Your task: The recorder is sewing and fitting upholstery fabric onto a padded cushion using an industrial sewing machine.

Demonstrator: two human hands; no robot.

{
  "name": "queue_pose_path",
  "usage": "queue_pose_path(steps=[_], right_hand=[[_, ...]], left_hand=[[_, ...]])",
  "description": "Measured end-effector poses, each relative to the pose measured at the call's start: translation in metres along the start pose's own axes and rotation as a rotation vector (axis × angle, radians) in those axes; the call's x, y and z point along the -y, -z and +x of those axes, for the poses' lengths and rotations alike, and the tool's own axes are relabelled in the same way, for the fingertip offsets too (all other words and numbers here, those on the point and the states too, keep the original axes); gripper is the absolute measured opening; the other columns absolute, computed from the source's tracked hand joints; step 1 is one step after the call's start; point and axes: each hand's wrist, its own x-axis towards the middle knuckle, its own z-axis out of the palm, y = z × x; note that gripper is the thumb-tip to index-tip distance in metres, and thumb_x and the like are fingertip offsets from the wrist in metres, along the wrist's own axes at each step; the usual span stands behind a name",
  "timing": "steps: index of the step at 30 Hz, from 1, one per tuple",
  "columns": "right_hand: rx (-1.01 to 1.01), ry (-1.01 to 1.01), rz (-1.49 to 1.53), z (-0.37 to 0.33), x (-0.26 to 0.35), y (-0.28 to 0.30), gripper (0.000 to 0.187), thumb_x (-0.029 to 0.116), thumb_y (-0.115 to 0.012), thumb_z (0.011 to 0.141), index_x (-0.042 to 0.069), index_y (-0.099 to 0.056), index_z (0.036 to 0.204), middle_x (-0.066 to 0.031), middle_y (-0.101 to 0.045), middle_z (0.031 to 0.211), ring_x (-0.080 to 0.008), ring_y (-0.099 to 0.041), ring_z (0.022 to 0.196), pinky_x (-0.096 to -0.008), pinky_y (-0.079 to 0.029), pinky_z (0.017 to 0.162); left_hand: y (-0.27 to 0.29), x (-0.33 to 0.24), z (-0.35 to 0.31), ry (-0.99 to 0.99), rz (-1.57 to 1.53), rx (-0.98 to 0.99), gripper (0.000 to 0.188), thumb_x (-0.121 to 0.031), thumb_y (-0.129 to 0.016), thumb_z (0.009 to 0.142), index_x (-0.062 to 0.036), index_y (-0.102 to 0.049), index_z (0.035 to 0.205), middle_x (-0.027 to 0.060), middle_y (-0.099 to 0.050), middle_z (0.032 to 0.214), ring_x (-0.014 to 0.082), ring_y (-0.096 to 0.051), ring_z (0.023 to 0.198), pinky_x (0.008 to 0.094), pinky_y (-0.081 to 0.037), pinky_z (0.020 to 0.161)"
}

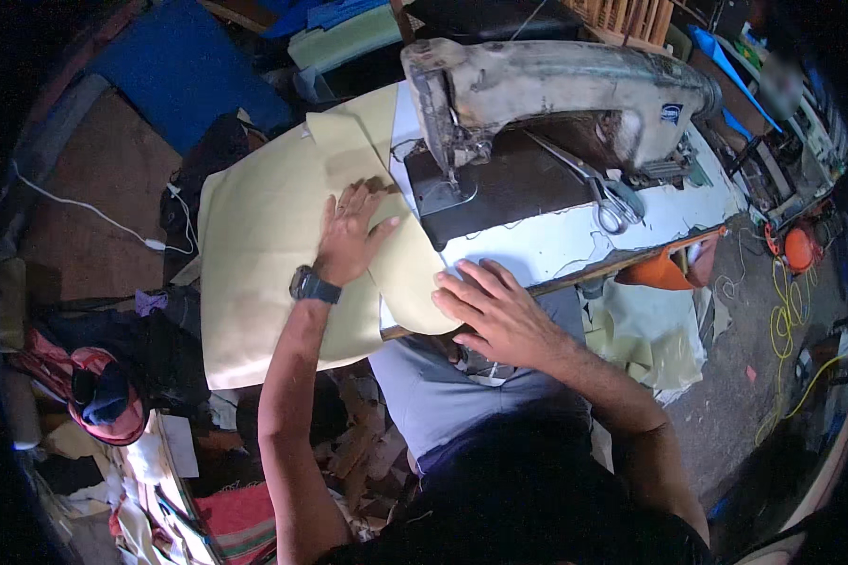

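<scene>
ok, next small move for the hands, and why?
I'd probably ease the pale yellow material rightward, toward the presser foot: its edge lies just left of the foot, not under it, while the left hand rests palm-down on it and the right hand is at its rounded near edge.

A small dark blue badge (669,114) with pale lettering sits on the pale, scuffed body of the sewing machine (565,85), near the machine's right end in the head view. The lettering is tiny and slightly blurred; no other writing is legible.
</scene>
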Motion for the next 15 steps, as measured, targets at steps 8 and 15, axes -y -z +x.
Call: queue_pose_path(steps=[8,15], right_hand=[[-0.372,0.295,0.896,-0.034,0.045,0.080,0.027,0.016,-0.066,0.091,0.000,-0.062,0.113,-0.0157,-0.064,0.108,-0.0341,-0.064,0.103,-0.0485,-0.050,0.090],[-0.334,-0.002,1.321,-0.163,0.057,0.167,0.027,0.021,-0.062,0.094,-0.003,-0.069,0.104,-0.0160,-0.069,0.094,-0.0285,-0.064,0.073,-0.0416,-0.052,0.060]], left_hand=[[0.029,-0.058,-0.053,-0.240,-0.213,0.049,0.052,-0.036,-0.057,0.101,-0.0090,-0.054,0.146,0.0144,-0.043,0.159,0.0341,-0.034,0.150,0.0543,-0.023,0.122],[0.029,-0.233,-0.004,-0.314,-0.337,-0.057,0.045,-0.015,-0.071,0.095,-0.0103,-0.062,0.138,0.0172,-0.064,0.135,0.0317,-0.054,0.134,0.0460,-0.038,0.114]])
